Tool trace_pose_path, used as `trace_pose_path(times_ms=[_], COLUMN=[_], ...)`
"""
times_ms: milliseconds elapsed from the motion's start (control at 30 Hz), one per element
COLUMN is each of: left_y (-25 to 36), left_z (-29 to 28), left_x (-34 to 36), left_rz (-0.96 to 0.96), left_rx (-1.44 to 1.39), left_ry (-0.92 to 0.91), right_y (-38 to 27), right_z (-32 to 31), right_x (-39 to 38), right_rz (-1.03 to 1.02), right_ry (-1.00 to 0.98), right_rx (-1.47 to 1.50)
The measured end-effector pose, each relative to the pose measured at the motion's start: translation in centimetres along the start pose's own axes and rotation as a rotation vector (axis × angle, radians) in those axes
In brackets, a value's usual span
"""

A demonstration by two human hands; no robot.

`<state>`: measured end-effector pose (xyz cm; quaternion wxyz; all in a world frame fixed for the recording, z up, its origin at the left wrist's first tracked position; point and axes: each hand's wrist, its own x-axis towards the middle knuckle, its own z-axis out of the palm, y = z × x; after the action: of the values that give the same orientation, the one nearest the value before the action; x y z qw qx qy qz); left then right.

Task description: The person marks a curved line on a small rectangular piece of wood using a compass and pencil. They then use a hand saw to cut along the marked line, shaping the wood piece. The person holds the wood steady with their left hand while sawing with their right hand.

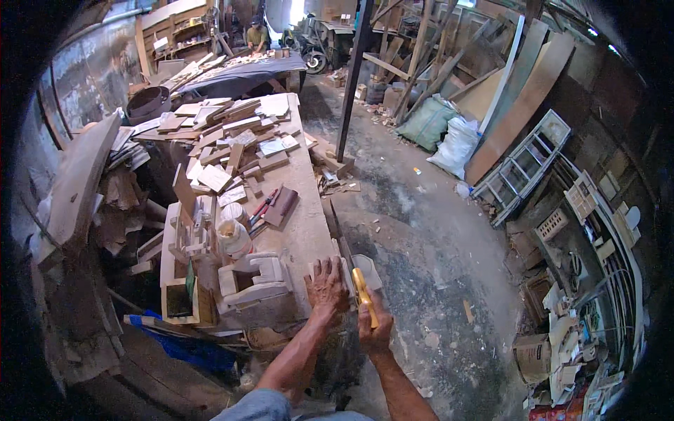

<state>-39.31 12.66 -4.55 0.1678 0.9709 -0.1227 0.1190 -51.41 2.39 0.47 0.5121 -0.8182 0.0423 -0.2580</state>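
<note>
My right hand (pixel 374 324) is wrapped round the yellow handle of a handsaw (pixel 362 286). The saw's narrow blade points away from me along the right edge of the workbench (pixel 309 210). Just left of it, my left hand (pixel 327 284) lies palm down with fingers stretched, pressing at the bench's near right corner. A pale wooden piece (pixel 369 272) juts past that edge, right of the saw; how far it runs under my left hand is hidden. Left of my left hand is a shaped wooden frame (pixel 253 279), with an open jar (pixel 234 237) behind it.
Wood offcuts (pixel 239 140) are heaped on the bench's far half, with red-handled pliers (pixel 263 203) nearer. A dark post (pixel 353 84) rises beyond the bench. Sacks (pixel 456 146) and a ladder (pixel 526 165) lean at right. Another person (pixel 257 36) is at a far table.
</note>
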Motion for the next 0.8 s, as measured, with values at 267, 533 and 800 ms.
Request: trace_pose_path(times_ms=[267,533,800], left_y=[-0.4,-0.1,0.6], left_z=[2.6,1.7,1.6], left_x=[-0.4,-0.4,-0.1], left_rz=[0.056,0.001,-0.031], left_rx=[0.068,0.089,0.074], left_ry=[0.077,0.04,0.041], right_y=[1.0,-0.5,-0.6], right_z=[-1.1,-0.6,-0.5], right_x=[0.1,0.4,-0.7], right_rz=[-0.027,0.027,-0.119], right_ry=[-0.017,0.003,0.05], right_rx=[0.033,0.066,0.033])
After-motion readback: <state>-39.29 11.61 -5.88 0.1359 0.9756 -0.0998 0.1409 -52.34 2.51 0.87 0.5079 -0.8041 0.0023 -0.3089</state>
